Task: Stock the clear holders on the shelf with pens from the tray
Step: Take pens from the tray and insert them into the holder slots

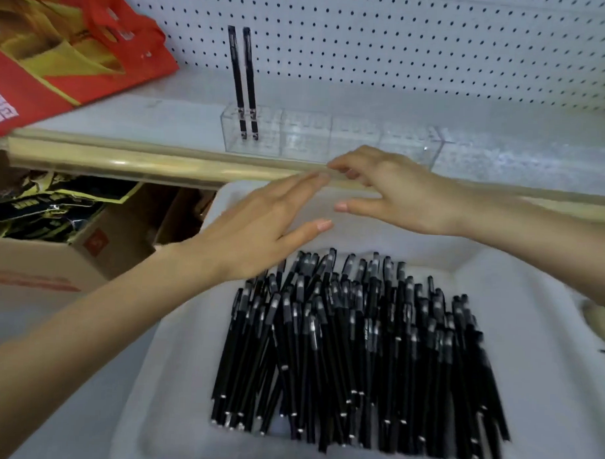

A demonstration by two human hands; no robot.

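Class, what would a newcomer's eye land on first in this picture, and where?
First, the heap of black pens filling the near half of the white tray. Next, two pens standing upright in the leftmost clear holder on the shelf, and the left hand and right hand hovering empty above the tray's far end.

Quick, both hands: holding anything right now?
Left hand: open, holding nothing.
Right hand: open, fingers loosely bent, holding nothing.
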